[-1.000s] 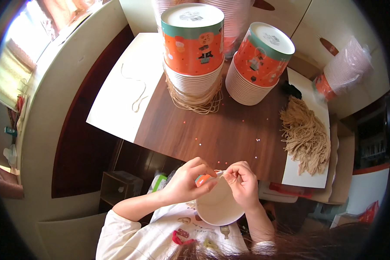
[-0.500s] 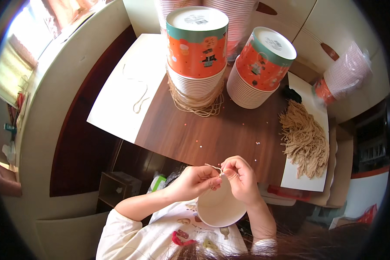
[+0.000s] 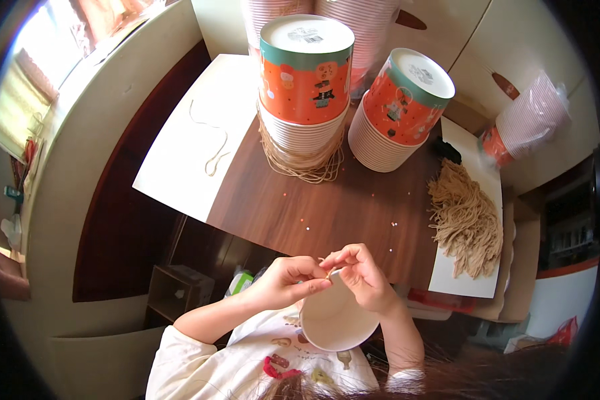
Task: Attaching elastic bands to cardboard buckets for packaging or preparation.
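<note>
A white paper bucket rests against my lap, its open mouth turned up toward me. At its far rim my left hand pinches a thin beige cord between thumb and forefinger. My right hand is beside it, fingers bent over the same cord, with the thumb close to the rim. The bucket's outer wall is mostly hidden. On the table ahead, a tall stack of upside-down buckets, the top one orange and green, stands with several cord loops around its base.
A second, tilted bucket stack stands to its right. A heap of cut beige cords lies on a white board at the right. One loose cord lies on the left white panel. Wrapped buckets stand far right; small dots lie on the brown tabletop.
Both hands have shifted slightly left at the bucket's rim. The right fingers have loosened and lifted a little, while the left still pinches the cord.
</note>
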`<state>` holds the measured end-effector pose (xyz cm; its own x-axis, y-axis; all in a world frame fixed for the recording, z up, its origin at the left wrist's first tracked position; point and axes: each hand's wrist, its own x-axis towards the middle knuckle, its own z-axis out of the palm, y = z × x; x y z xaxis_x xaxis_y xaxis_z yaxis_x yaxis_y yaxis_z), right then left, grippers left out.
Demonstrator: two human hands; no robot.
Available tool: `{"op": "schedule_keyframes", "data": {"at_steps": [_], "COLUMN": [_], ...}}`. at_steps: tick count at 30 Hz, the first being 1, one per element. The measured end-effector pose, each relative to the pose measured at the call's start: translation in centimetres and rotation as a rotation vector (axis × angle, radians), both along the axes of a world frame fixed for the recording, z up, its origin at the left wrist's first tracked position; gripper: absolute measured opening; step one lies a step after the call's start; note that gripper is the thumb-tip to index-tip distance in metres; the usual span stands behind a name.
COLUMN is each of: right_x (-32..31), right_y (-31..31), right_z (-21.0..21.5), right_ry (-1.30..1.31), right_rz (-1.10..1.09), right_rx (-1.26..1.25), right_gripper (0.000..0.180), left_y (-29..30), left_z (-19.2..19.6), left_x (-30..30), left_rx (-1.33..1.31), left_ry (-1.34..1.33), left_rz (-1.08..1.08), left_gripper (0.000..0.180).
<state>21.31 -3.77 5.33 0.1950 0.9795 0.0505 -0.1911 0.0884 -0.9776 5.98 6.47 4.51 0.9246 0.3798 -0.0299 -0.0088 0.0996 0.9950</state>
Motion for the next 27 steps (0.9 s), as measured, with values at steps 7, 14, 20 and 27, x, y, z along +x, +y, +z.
{"op": "schedule_keyframes", "data": {"at_steps": [7, 14, 20, 27], "right_x": [2.4, 2.0, 1.3, 0.6], "right_y": [0.1, 1.2, 1.5, 1.5], "right_z": [1.9, 4.5, 4.9, 3.9], "right_ry": [-0.466, -0.636, -0.59, -0.644], "right_rz": [0.042, -0.013, -0.028, -0.072], "right_rx": [-0.079, 0.004, -0.041, 0.001], "right_gripper": [0.007, 0.01, 0.017, 0.016], "left_y": [0.5, 1.0, 0.7, 0.7], "left_z": [0.5, 2.1, 2.3, 2.2], "left_x": [0.3, 1.3, 0.8, 0.1], "left_rx": [-0.21, 0.125, 0.332, 0.4], "left_ry": [0.083, 0.028, -0.017, -0.018], "left_rz": [0.039, 0.086, 0.169, 0.131], "left_gripper": [0.015, 0.012, 0.01, 0.013]}}
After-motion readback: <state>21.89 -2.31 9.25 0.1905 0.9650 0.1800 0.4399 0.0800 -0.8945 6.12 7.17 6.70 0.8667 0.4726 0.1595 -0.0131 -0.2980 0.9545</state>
